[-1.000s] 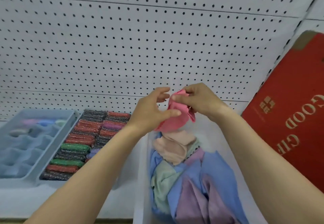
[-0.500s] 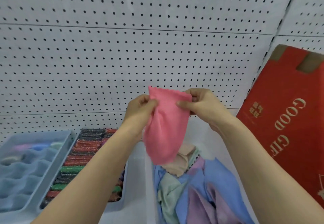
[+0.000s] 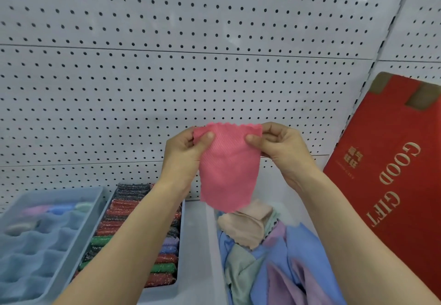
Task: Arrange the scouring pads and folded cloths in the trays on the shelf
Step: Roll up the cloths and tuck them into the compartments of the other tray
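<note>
Head view: the pink cloth [image 3: 229, 171] hangs unfolded in the air in front of the pegboard [image 3: 191, 78], above the far end of the clear bin [image 3: 211, 245]. It is stretched by its zigzag top edge, and the rest drapes freely below. The left hand [image 3: 183, 159] pinches the top left corner and the right hand [image 3: 284, 152] the top right, with each thumb in front and the other fingers [image 3: 269, 129] curled behind the fabric. Holding it up by two corners probably lets it hang flat so the edges can be matched for a fold.

Under it, the bin holds a loose heap of cloths [image 3: 274, 257] in blue, lilac, beige and pale green, none of them folded. That looks like the supply waiting to be worked through. Left of the bin, a grey tray [image 3: 183, 257] is packed with rows of glittery scouring pads [image 3: 128, 199], so that part of the job seems largely done. Further left, a divided tray [image 3: 78, 192] has a few rolled or folded cloths [image 3: 57, 209] in its far cells and many cells vacant, likely where this one goes once folded. A red gift box [image 3: 393, 173] leans against the wall on the right.
</note>
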Motion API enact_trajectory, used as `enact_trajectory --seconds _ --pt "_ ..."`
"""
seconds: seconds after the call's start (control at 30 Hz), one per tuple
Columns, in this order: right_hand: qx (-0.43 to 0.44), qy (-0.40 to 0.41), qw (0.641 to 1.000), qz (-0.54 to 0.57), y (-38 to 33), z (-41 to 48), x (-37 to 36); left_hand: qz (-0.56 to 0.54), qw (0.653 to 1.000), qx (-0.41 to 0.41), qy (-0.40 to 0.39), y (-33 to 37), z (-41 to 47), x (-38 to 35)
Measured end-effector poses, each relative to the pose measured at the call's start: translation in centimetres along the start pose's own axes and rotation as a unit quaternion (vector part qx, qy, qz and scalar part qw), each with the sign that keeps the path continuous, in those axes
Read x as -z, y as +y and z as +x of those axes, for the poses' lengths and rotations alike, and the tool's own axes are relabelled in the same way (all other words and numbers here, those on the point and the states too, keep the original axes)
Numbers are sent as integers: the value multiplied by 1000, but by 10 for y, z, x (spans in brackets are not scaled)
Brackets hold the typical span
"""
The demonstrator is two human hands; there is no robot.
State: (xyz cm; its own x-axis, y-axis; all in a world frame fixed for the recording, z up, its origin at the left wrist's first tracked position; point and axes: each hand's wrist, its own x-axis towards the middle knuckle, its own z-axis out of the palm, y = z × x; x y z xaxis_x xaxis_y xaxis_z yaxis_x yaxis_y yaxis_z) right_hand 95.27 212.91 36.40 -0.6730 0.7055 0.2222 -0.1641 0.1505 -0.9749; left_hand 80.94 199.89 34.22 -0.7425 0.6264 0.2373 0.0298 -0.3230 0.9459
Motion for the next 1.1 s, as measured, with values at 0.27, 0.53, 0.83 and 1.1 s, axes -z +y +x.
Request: enact_trajectory --seconds 0.27,0.53,0.83,1.1 --pt "27 34 998 38 2 4 -5 -24 999 -28 13 10 6 12" --pt "34 43 996 74 2 10 -7 -15 997 -65 29 15 10 15" --pt "51 32 995 77 3 12 -5 37 992 -115 17 18 15 16" --pt "69 13 992 102 3 13 -2 -29 997 -60 -28 26 15 18"
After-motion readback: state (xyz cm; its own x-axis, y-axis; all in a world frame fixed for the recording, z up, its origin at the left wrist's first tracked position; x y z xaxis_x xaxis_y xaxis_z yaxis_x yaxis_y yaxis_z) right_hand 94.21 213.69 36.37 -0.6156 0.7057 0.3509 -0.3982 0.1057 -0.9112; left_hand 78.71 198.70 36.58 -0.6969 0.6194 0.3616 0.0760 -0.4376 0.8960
